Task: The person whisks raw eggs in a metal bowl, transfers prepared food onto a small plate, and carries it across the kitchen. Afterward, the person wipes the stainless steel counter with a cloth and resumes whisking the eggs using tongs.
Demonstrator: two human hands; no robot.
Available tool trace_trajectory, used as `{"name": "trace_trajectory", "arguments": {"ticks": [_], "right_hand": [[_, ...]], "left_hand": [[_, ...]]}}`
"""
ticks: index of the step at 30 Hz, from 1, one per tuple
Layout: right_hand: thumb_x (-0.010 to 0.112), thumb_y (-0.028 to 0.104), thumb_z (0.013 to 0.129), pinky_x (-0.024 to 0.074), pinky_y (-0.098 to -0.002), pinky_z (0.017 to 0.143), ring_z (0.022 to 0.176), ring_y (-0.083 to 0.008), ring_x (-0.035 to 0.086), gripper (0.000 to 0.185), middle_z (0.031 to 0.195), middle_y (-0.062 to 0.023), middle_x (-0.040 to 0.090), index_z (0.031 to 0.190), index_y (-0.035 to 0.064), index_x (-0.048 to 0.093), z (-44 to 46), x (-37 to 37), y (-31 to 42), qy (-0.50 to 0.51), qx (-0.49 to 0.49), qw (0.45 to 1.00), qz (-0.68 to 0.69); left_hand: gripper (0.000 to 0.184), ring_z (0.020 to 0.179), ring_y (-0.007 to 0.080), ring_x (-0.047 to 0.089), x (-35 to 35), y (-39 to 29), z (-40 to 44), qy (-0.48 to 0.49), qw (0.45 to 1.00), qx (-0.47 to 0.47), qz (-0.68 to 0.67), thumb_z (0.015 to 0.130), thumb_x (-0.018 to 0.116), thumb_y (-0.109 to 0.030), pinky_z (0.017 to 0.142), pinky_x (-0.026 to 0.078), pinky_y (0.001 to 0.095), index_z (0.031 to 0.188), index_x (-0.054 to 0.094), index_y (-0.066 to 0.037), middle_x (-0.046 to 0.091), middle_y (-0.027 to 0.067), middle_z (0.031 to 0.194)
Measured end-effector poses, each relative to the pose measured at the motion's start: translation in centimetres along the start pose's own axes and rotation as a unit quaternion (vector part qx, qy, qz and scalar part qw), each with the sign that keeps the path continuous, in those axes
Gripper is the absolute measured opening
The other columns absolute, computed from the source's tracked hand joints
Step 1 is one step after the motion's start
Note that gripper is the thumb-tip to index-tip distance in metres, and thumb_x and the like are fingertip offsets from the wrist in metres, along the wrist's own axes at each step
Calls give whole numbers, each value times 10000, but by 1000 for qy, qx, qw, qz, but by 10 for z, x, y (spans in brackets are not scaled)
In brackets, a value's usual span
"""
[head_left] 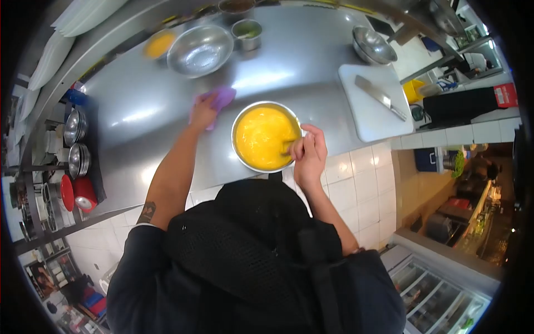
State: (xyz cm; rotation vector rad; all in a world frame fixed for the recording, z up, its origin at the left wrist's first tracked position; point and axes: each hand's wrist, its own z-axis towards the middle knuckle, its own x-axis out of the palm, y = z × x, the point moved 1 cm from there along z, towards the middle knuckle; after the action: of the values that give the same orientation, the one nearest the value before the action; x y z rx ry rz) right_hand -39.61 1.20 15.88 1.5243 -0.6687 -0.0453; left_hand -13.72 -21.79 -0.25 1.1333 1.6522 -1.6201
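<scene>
A round metal pan [238, 154] full of smooth yellow liquid [263, 135] stands near the counter's front edge. At its right rim is my right hand [309, 153], closed, with the fingertips over the liquid. A dark streak shows under those fingertips, but what they grip is hidden. My left hand [204, 113] presses a purple cloth [223, 99] onto the counter, left of the pan, with the fingers closed on it.
The steel counter [139, 145] holds a large metal bowl [201, 51], a smaller container of green content [247, 34] and a blurred yellow-filled bowl [160, 44]. To the right, a knife [380, 97] lies on a white cutting board [384, 125], with another metal bowl [374, 45] behind.
</scene>
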Motion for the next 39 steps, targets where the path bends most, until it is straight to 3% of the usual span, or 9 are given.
{"name": "trace_trajectory", "arguments": {"ticks": [4,7,12,15,20,22,28,30,39], "right_hand": [[390,175,1065,433,-309,620,537,-104,403,215,592,-2,391,1163,14,491,2,6,34,-61,-188,978,68],[367,179,1069,458,-329,657,548,-126,405,227,591,-10,392,1152,7,489,-4,4,3,-10,-14,999,-29],[378,177,1070,412,-295,607,529,-107,382,213,590,-2,378,1108,15,510,2,5,29,-54,-190,978,68],[365,183,1074,419,-327,632,538,-126,390,210,584,-13,384,1132,21,485,-1,-1,-8,18,13,998,59],[384,156,1065,388,-300,597,529,-109,373,178,578,-5,373,1066,30,509,14,0,19,-74,-181,977,88],[374,164,1068,415,-338,634,537,-127,393,181,581,-14,378,1107,22,479,13,1,-13,-36,-2,998,54],[389,204,1071,386,-289,589,532,-112,391,199,575,-10,384,1076,37,497,14,8,7,-99,-159,975,117],[387,211,1072,405,-296,600,538,-114,398,196,572,-12,390,1093,40,480,7,10,-25,-18,-7,999,46],[365,208,1076,407,-285,607,544,-104,398,234,592,-6,402,1077,14,496,11,22,-2,-33,-53,993,98]], "left_hand": [[571,1251,392,490,-8,-6,-9,2,1000,-4,0,866,614,-209,1088,388,453,1409,511,-352,438,163,1404],[567,1259,390,489,-5,-4,-3,9,1000,-3,1,866,612,-211,1091,389,453,1409,513,-340,440,156,1411],[556,1276,387,480,3,5,-6,-1,1000,1,-15,865,617,-215,1094,387,443,1403,524,-320,441,164,1413],[548,1278,390,479,-2,0,0,2,1000,3,-6,867,622,-224,1092,390,437,1399,530,-317,442,171,1414],[542,1268,393,488,-7,-6,-9,10,1000,-17,8,869,632,-245,1089,394,435,1396,533,-323,451,173,1406],[544,1258,392,492,-5,-3,-1,14,1000,3,-8,867,636,-247,1087,396,437,1396,533,-328,462,167,1389],[556,1248,378,503,-10,-7,-6,14,1000,-17,-8,861,636,-227,1074,412,432,1395,530,-342,460,154,1378],[562,1250,376,504,-1,3,0,9,1000,7,0,859,638,-224,1072,416,428,1397,528,-343,455,152,1384],[466,1240,377,524,-4,4,16,-20,1000,22,-12,891,596,-256,1058,431,428,1356,579,-280,484,167,1409]]}}
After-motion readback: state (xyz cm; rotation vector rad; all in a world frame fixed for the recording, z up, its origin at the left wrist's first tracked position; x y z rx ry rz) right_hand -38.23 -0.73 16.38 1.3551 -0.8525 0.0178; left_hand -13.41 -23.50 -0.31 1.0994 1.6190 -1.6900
